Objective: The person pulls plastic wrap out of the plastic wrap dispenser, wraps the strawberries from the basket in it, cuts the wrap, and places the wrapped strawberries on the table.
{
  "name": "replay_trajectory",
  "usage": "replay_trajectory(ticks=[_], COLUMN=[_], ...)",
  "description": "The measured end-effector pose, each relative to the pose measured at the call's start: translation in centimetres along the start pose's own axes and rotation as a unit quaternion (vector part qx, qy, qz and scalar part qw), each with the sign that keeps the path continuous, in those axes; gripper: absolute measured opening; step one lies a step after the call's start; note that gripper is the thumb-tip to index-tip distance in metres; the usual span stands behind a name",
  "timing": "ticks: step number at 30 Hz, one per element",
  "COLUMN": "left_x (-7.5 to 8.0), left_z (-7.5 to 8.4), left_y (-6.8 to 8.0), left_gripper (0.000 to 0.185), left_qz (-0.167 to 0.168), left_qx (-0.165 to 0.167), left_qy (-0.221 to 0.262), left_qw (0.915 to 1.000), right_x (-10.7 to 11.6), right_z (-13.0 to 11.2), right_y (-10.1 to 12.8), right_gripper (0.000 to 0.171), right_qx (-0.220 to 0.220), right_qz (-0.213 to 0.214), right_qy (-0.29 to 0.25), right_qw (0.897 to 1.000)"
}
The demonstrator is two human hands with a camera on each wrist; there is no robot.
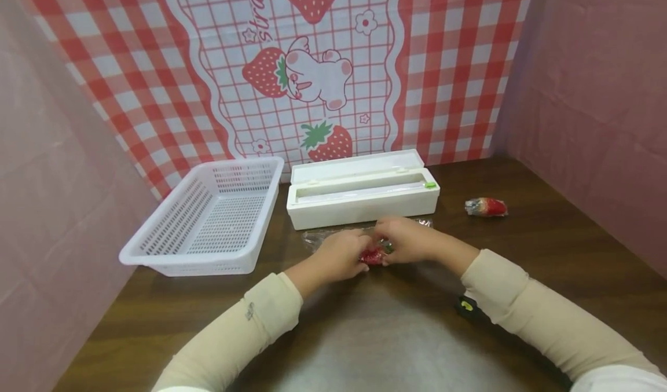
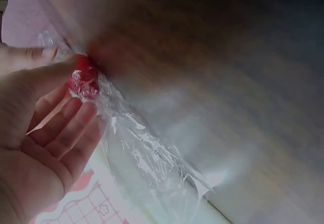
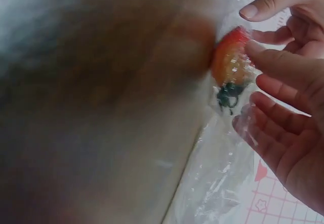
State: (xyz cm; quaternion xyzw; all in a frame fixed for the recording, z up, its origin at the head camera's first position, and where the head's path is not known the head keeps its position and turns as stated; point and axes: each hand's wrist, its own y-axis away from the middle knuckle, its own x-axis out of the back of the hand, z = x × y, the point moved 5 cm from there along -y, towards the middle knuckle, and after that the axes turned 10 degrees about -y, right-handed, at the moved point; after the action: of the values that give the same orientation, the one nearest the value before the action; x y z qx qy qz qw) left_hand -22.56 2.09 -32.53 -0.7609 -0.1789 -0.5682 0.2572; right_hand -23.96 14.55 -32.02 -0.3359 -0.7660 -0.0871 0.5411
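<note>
A strawberry (image 1: 372,257) with a red tip, a paler orange end and green leaves lies in clear cling film, between the two hands. My left hand (image 1: 341,253) grips its red end with thumb and fingers, as the left wrist view shows. From the other side my right hand (image 1: 406,240) has its thumb on the strawberry (image 3: 233,62) and its fingers curved around the leafy end. Crinkled cling film (image 2: 147,153) spreads out beside the fruit over the table, just in front of the white wrap dispenser box.
The long white dispenser box (image 1: 365,209) stands behind the hands, lid raised, with a green slider at its right end. A white plastic basket (image 1: 224,224) is on the left. Another wrapped strawberry (image 1: 490,207) lies at right. A dark object (image 1: 465,306) sits by the right sleeve.
</note>
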Motion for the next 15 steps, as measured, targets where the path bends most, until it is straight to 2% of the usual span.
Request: replay_trajectory(ticks=[4,7,11,15], left_x=[-0.2,-0.4,-0.5,-0.5], left_z=[-0.3,-0.6,-1.3,-1.9], left_y=[0.0,0.0,0.1,-0.1], left_gripper=[0.030,0.024,0.015,0.014], left_qz=[0.002,0.000,-0.013,-0.019], left_qx=[-0.004,-0.001,0.020,0.037], left_qy=[0.022,0.072,0.156,0.204], left_qw=[0.9997,0.9974,0.9875,0.9781], right_x=[-0.4,-0.2,0.4,0.7], right_z=[0.3,0.4,0.4,0.6], right_y=[-0.1,0.0,0.2,0.3], right_gripper=[0.032,0.025,0.018,0.013], right_qx=[-0.024,-0.042,-0.055,-0.051], right_qz=[-0.027,-0.036,-0.044,-0.052], right_qy=[0.002,-0.025,-0.072,-0.088], right_qw=[0.999,0.998,0.995,0.993])
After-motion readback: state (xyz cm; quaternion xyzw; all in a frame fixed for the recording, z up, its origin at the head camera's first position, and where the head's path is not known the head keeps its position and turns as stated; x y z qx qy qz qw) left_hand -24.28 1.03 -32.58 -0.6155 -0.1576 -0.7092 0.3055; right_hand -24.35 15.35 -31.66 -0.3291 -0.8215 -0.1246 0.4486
